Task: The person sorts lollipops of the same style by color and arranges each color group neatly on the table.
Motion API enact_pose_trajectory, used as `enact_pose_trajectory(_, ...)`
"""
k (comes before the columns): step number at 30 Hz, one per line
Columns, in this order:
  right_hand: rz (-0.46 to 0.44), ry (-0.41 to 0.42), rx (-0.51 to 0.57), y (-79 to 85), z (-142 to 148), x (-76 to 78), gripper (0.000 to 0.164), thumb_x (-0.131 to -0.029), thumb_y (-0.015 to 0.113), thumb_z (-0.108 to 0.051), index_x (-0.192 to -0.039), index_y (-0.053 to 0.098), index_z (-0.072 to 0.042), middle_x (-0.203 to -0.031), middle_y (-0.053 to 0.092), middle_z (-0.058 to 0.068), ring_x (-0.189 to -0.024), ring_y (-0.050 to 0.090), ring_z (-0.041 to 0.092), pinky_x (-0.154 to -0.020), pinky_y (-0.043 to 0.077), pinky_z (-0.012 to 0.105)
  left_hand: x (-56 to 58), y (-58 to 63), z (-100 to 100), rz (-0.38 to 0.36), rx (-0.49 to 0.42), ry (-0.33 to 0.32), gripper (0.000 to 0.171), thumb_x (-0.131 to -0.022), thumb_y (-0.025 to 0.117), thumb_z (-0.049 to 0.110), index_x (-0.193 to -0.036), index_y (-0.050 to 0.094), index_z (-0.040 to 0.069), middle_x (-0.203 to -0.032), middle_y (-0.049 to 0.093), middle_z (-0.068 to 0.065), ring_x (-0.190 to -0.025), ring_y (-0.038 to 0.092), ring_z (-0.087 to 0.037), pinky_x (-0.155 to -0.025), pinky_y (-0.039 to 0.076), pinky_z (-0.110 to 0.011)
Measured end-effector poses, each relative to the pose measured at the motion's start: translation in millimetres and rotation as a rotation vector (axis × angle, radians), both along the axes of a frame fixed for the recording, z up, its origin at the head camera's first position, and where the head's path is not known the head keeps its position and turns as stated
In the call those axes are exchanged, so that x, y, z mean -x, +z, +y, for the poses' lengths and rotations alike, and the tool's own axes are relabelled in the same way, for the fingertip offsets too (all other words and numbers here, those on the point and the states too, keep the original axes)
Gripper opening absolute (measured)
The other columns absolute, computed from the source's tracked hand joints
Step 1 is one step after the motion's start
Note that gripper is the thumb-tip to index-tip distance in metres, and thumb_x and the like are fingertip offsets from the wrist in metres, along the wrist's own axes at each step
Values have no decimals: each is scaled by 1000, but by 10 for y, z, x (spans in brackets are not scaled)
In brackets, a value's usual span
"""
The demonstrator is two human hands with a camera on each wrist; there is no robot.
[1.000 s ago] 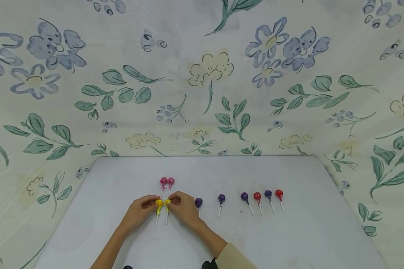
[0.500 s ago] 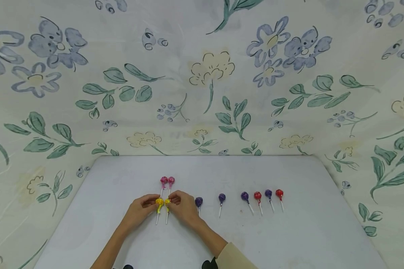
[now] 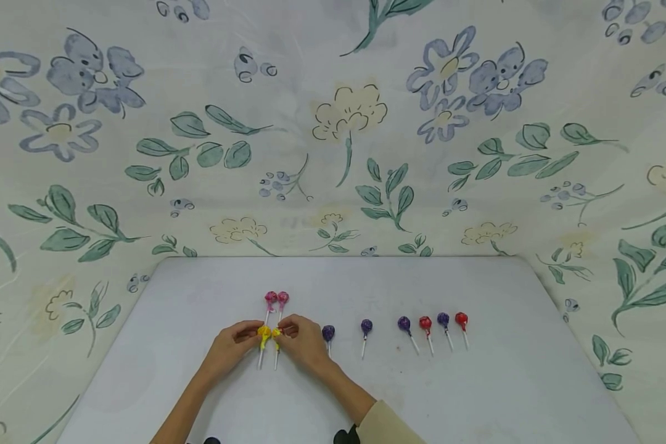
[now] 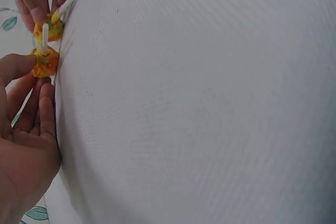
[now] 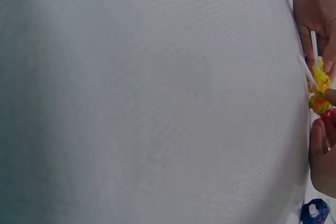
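My left hand [image 3: 234, 344] pinches a yellow lollipop [image 3: 263, 333] at its wrapped head, thumb and fingertips on its left side. Close beside it, my right hand [image 3: 304, 343] pinches a second yellow lollipop [image 3: 277, 339]. Both white sticks point toward me, and the heads sit side by side with a narrow gap. Just beyond them lie two pink lollipops, the left one [image 3: 271, 297] and the right one [image 3: 283, 298], their sticks partly behind the yellow heads. In the left wrist view, the left hand's lollipop [image 4: 45, 64] shows orange and yellow wrapping.
A purple lollipop [image 3: 328, 333] lies right by my right hand, its stick partly covered. Another purple lollipop [image 3: 366, 325] is farther right. Beyond that come two purple and two red lollipops [image 3: 425, 323] in a row on the white table [image 3: 477, 394]. Floral cloth [image 3: 333, 203] surrounds the table.
The left yellow lollipop has turned slightly, its stick end shifting a little to the right. Both hands keep their places, and the other lollipops lie as before.
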State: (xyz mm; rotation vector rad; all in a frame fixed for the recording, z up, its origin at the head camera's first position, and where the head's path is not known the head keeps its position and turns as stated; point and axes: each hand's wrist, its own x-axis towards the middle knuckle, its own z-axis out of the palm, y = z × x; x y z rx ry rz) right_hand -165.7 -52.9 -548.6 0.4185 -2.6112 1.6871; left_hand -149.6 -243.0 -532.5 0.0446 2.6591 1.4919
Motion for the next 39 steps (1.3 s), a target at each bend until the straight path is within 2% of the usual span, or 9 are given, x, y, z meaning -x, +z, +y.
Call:
enact_pose_trajectory(9, -11, 3, 7, 19, 23, -5, 19, -87, 78, -14, -104, 72, -8, -100, 70, -2, -87, 63, 8, -79, 53, 20, 0, 0, -1, 10, 38, 11, 28, -100, 59, 7, -126, 65, -2, -122, 66, -17, -112, 62, -31, -97, 50, -39)
enact_pose_trajectory(17, 5, 14, 35, 150, 124, -33, 19, -88, 77, -13, -105, 72, -8, -104, 70, 3, -89, 64, 11, -80, 54, 22, 6, 9, 0, 20, 62, 17, 29, -101, 58, 8, -127, 65, -2, -123, 66, -17, -114, 60, -32, -100, 48, -45)
enact_pose_trajectory(20, 1, 23, 44, 234, 185, -51, 20, -90, 75, -14, -108, 72, -7, -106, 70, 3, -90, 64, 10, -81, 54, 21, 10, 3, -4, 23, 67, 20, 29, -101, 58, 8, -128, 64, -2, -123, 66, -17, -114, 60, -31, -99, 49, -42)
enact_pose_trajectory(28, 39, 37, 52, 378, 459, -54, 19, -92, 71, -9, -111, 71, -6, -109, 70, 9, -95, 64, 12, -85, 53, 23, -4, 16, -27, 40, 25, 50, 30, -102, 56, 9, -128, 62, -5, -122, 66, -19, -113, 61, -30, -89, 49, -21)
enact_pose_trajectory(33, 55, 22, 59, 442, 708, -54, 20, -92, 72, -9, -111, 71, -6, -109, 70, 11, -96, 64, 15, -84, 54, 25, -10, 17, -37, 29, -42, 86, 31, -103, 56, 13, -129, 61, -4, -122, 65, -20, -106, 62, -22, -82, 50, -18)
enact_pose_trajectory(39, 68, -11, 57, 483, 993, -28, 23, -92, 71, -8, -114, 71, -5, -111, 70, 13, -97, 65, 19, -86, 54, 28, 3, 25, -51, 12, -129, 123, 34, -104, 54, 19, -129, 60, -3, -122, 65, -20, -99, 63, -14, -81, 52, -18)
